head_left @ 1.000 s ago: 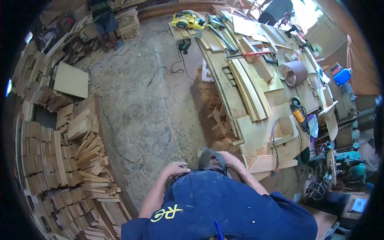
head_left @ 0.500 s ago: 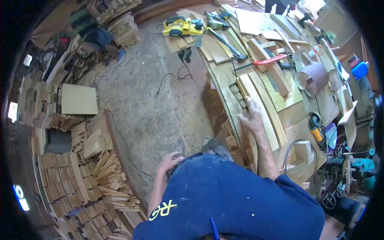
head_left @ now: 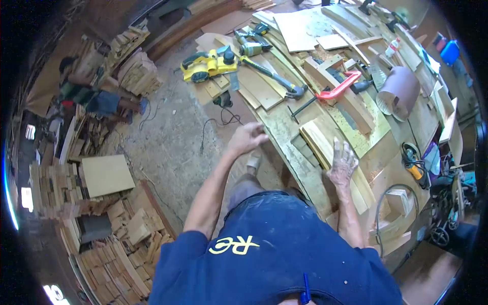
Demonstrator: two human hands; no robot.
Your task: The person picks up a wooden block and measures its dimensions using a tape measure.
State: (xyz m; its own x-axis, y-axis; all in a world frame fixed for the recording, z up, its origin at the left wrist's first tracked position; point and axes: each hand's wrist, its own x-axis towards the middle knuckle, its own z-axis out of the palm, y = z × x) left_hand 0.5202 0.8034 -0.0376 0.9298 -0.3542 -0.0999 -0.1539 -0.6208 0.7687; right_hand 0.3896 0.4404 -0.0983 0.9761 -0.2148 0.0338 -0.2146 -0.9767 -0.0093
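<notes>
My right hand [head_left: 342, 165] rests on a pair of long pale wooden strips [head_left: 330, 152] lying side by side on the workbench [head_left: 290, 152]. Its fingers are spread. Just off the bench's left edge hangs my left hand [head_left: 247, 138], with its fingers apart and nothing in them. Beyond the strips lie a red clamp [head_left: 339, 87] with a dark bar and a hammer [head_left: 274, 76] with a black and yellow handle. A yellow power planer [head_left: 208, 66] sits at the bench's far left corner.
A rolled brown sheet [head_left: 399, 94] and an orange and black grinder [head_left: 416, 170] are on the right. Stacked boards [head_left: 109, 175] stand at left. Another person [head_left: 96, 99] is by the wood piles at upper left. A cable lies on the floor.
My left hand has come up and forward from beside my body to the bench edge. My right hand has moved down along the strips. The view has shifted, and the other person's posture has changed.
</notes>
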